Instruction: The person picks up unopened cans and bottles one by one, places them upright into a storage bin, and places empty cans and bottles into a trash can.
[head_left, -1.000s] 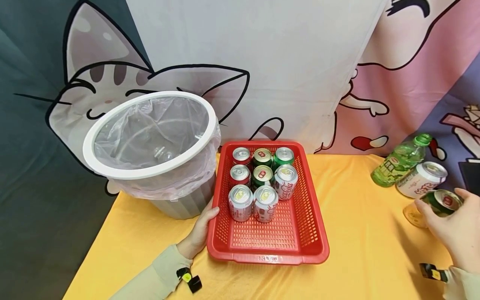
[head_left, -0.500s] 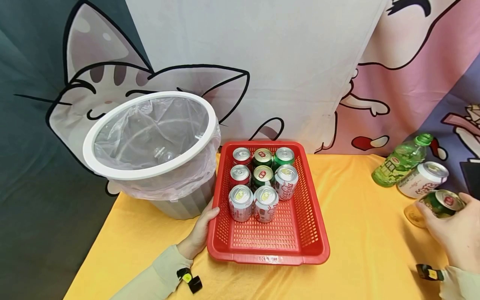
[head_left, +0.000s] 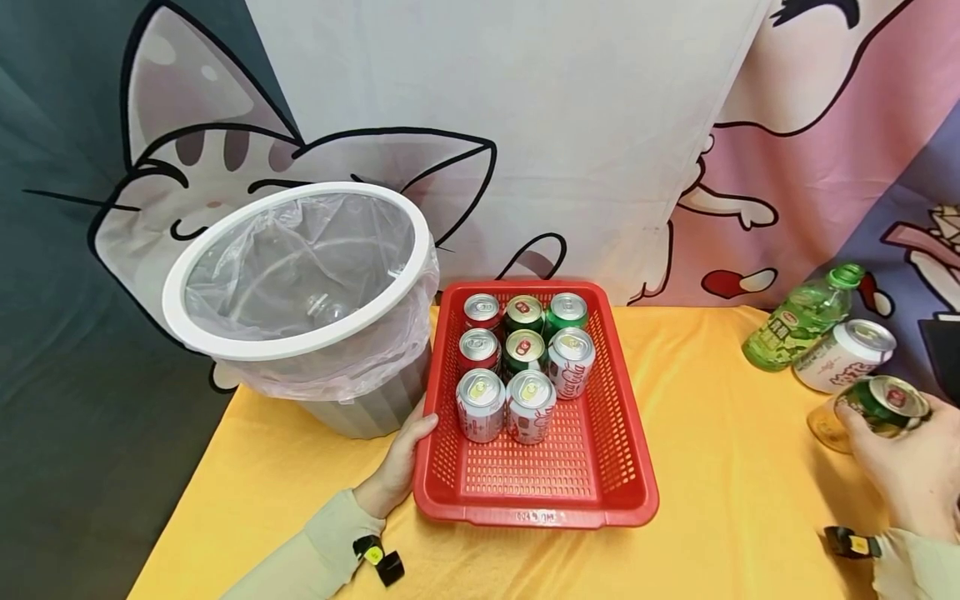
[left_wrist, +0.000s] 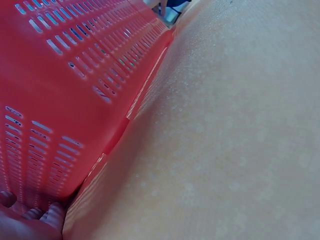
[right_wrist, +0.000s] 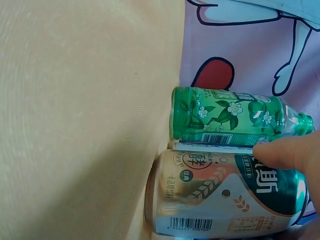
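Note:
At the right of the head view, my right hand [head_left: 911,467] holds a gold and green drink can [head_left: 873,408], thumb on its near side. The right wrist view shows the can [right_wrist: 205,200] low over the cloth, with the thumb [right_wrist: 285,150] across its upper side; whether it touches the cloth I cannot tell. A green-labelled plastic bottle [head_left: 798,325] and a white can [head_left: 843,358] stand tilted in view just behind it. My left hand [head_left: 397,467] grips the left side of a red plastic basket [head_left: 536,518]. Several red, green and white cans [head_left: 531,408] stand inside the basket.
A grey bin [head_left: 367,408] with a white rim and clear liner stands left of the basket. A clear plastic bottle [head_left: 326,310] lies inside it. Yellow cloth [head_left: 712,458] covers the table, and a printed curtain [head_left: 562,150] hangs behind.
My right wrist has shifted slightly left while the hand stays around the gold and green can, which has barely moved. My left hand and the basket have stayed in place.

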